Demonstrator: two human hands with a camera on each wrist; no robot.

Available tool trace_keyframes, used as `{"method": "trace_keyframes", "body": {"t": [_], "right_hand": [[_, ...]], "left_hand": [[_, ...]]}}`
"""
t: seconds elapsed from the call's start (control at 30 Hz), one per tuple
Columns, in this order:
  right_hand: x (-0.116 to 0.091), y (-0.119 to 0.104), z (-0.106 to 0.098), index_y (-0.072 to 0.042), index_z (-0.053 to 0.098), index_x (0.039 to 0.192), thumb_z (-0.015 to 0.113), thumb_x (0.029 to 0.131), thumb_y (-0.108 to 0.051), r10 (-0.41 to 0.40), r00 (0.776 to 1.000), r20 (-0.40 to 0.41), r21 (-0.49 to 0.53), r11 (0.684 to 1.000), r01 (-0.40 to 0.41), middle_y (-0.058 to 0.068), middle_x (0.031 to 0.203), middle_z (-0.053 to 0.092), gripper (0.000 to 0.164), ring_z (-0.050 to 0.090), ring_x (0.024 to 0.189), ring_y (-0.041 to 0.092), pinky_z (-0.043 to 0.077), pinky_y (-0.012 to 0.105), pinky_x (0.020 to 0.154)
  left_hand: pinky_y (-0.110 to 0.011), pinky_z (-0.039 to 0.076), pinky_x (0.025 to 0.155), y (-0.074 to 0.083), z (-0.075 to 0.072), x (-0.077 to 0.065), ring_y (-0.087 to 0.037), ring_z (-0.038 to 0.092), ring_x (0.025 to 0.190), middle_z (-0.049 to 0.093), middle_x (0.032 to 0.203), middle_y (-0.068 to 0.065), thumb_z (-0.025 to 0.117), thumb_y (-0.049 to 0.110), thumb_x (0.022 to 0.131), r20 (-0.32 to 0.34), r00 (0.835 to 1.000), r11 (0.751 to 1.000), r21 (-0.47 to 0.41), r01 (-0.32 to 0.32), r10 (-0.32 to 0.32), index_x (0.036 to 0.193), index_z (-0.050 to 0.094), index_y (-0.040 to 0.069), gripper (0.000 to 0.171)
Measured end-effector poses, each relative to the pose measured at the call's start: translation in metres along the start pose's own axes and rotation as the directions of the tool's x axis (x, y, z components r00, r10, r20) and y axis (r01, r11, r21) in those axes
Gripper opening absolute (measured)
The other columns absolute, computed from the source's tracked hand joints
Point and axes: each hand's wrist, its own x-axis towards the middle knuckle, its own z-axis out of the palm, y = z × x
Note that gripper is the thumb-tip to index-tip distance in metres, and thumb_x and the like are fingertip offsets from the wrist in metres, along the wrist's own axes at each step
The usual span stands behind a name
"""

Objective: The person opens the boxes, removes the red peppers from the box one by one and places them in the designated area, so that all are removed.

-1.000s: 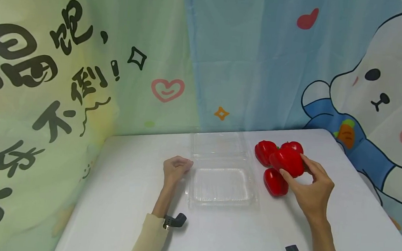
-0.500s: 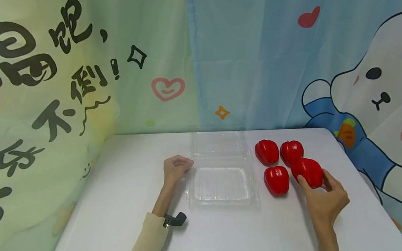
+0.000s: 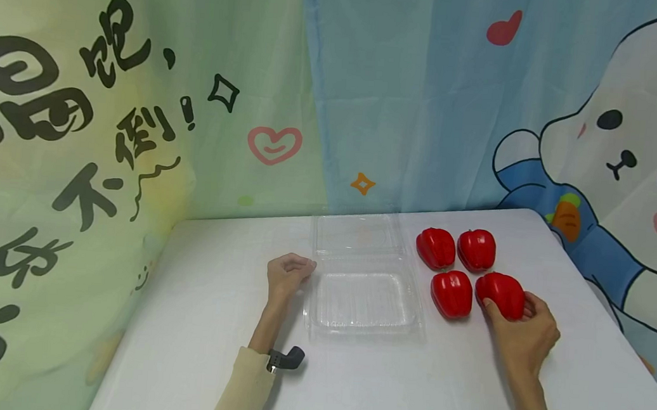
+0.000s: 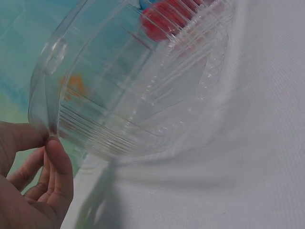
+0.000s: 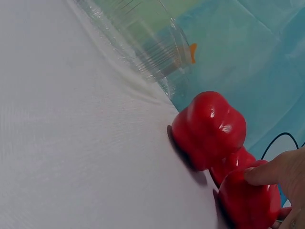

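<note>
My right hand [image 3: 525,333] grips a red bell pepper [image 3: 501,294] by its sides, low at the tabletop. Three more red peppers sit close by: one to its left [image 3: 451,294], one behind [image 3: 476,249] and one at the back left [image 3: 436,249]. A clear plastic clamshell box [image 3: 364,301] stands with its lid raised, left of the peppers. With thumb and index finger my left hand [image 3: 288,277] pinches the box's left rim; the left wrist view shows the fingertips on the clear plastic [image 4: 95,95].
All of this is on a white-covered table [image 3: 373,386]. Behind it hangs a printed curtain [image 3: 381,107], green and blue, with a cartoon bear at the right. A dark band [image 3: 287,359] is on the left wrist.
My right hand has carried its pepper rightward and toward me from above the others, then lowered it beside the near pepper. The left hand and the box stay put.
</note>
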Motion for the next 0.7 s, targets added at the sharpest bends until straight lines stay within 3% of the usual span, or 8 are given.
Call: {"method": "trace_keyframes", "body": {"t": [0.47, 0.7], "right_hand": [[0.002, -0.006, 0.002, -0.003, 0.030, 0.168, 0.083, 0.096, -0.024, 0.016, 0.997, 0.081, -0.032, 0.999, -0.013, 0.029, 0.167, 0.044, 0.092, 0.046, 0.150, 0.052, 0.047, 0.070, 0.117], [0.003, -0.014, -0.006, -0.003, 0.021, 0.172, 0.082, 0.095, -0.035, -0.008, 0.991, 0.135, -0.101, 0.995, 0.022, 0.030, 0.171, 0.034, 0.103, 0.036, 0.155, 0.051, 0.047, 0.075, 0.113]], "left_hand": [[-0.023, 0.056, 0.070, -0.003, -0.006, 0.002, -0.013, 0.073, 0.074, 0.083, 0.087, -0.015, 0.083, 0.020, 0.094, 0.024, 1.000, 0.997, 0.078, 0.016, -0.018, 0.099, 0.079, 0.003, 0.018], [-0.028, 0.064, 0.072, 0.001, -0.008, -0.001, -0.017, 0.079, 0.079, 0.083, 0.102, -0.023, 0.060, 0.030, 0.112, 0.084, 0.995, 0.998, 0.031, 0.047, -0.050, 0.112, 0.077, -0.004, 0.039]]}}
